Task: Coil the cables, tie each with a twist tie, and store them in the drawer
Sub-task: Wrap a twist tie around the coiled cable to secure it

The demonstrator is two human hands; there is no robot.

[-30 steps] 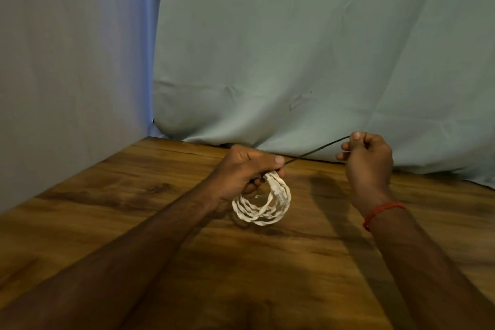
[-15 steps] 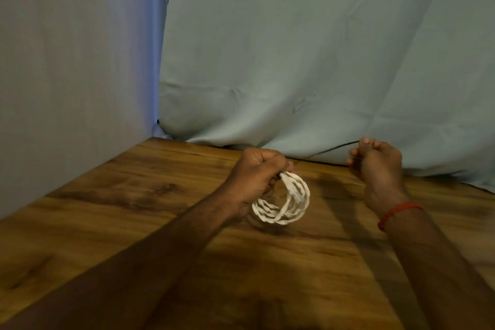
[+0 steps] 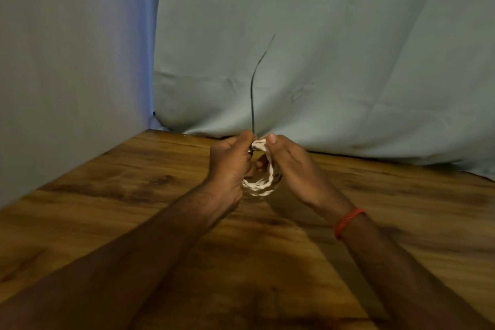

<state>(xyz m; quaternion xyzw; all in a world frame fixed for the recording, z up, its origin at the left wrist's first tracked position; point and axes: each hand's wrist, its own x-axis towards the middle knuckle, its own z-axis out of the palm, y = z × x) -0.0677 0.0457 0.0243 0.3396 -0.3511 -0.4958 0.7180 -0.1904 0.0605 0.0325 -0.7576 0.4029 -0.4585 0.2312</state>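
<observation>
No legible text, labels, brands, numbers or signs anywhere in view.

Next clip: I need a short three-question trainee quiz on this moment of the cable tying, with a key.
1. True or false: the coiled cable lies flat on the table with no hand on it.
2. Which way does the free end of the twist tie point? A) up, against the cloth backdrop B) down at the table C) out to the right
3. Fill in: the red wristband is on the ___ wrist.
Key: 1 false: the left hand and right hand both hold it, standing on edge. 2 A. 3 right.
</observation>
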